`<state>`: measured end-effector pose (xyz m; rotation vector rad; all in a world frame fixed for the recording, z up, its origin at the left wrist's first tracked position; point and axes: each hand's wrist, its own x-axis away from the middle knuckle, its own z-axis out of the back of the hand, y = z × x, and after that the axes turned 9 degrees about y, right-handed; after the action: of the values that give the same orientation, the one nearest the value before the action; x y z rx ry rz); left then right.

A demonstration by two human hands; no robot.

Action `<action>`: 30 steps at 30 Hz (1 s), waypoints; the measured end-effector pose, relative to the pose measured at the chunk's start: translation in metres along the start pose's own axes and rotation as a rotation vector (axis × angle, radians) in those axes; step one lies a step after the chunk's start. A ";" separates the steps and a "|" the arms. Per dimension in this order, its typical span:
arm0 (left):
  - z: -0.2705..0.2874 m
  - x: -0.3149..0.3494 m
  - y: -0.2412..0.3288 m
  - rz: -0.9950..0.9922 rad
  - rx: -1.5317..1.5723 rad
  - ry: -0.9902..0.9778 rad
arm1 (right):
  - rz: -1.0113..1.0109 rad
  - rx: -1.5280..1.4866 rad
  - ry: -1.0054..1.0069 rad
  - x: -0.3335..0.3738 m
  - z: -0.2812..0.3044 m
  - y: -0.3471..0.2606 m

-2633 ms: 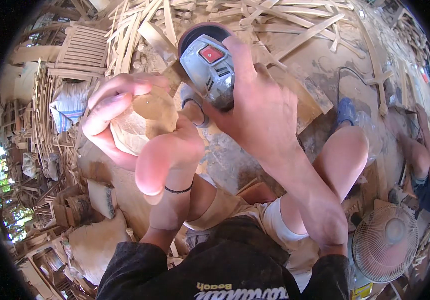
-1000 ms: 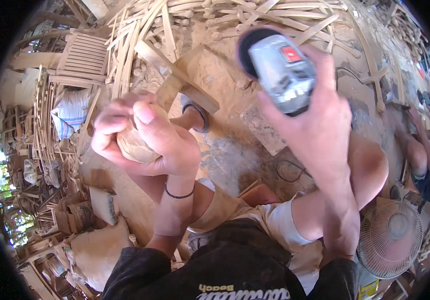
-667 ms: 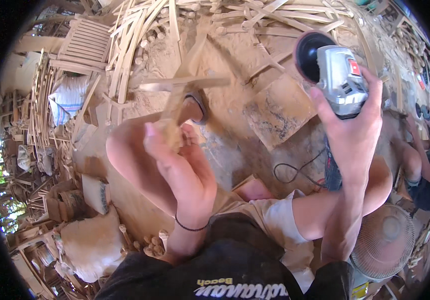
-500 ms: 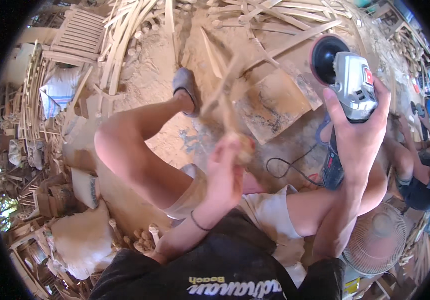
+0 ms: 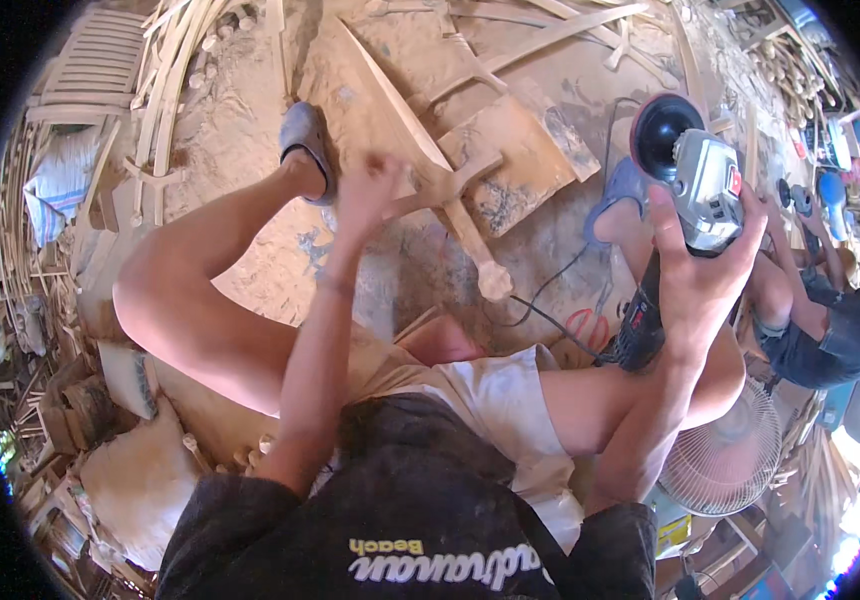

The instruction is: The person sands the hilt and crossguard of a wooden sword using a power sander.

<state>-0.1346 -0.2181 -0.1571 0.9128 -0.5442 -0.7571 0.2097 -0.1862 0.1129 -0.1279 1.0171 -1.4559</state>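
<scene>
My right hand (image 5: 705, 290) is wrapped round a grey and dark angle grinder (image 5: 707, 190). A round black disc pad (image 5: 662, 135) with a reddish rim is fitted on its head, held up and away from the wood. In front of me a wooden sword (image 5: 465, 232) points its blade away, its knobbed pommel toward me. My left hand (image 5: 372, 195) is beside the left end of the sword's crossguard. Motion smears its fingers, so whether they grip the guard is unclear.
A dusty flat board (image 5: 520, 165) lies beyond the sword. More wooden swords (image 5: 550, 45) are scattered farther off. The grinder's cord (image 5: 555, 320) loops over the floor. A round fan (image 5: 725, 455) stands at my right, near another person (image 5: 815, 330). A pale sack (image 5: 140, 480) sits at my left.
My left hand has moved from the sword's pommel end forward and left to the crossguard. The sword now appears lower and steadier. The grinder stays in my right hand; the whole view has shifted.
</scene>
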 end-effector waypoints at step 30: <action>0.113 0.017 0.106 0.275 1.030 0.662 | -0.385 -0.230 -0.252 0.149 -0.092 0.012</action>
<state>-0.1669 -0.2456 -0.0071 1.8913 -0.4317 0.1658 0.1301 -0.2652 -0.0226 -0.6887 0.9827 -1.6119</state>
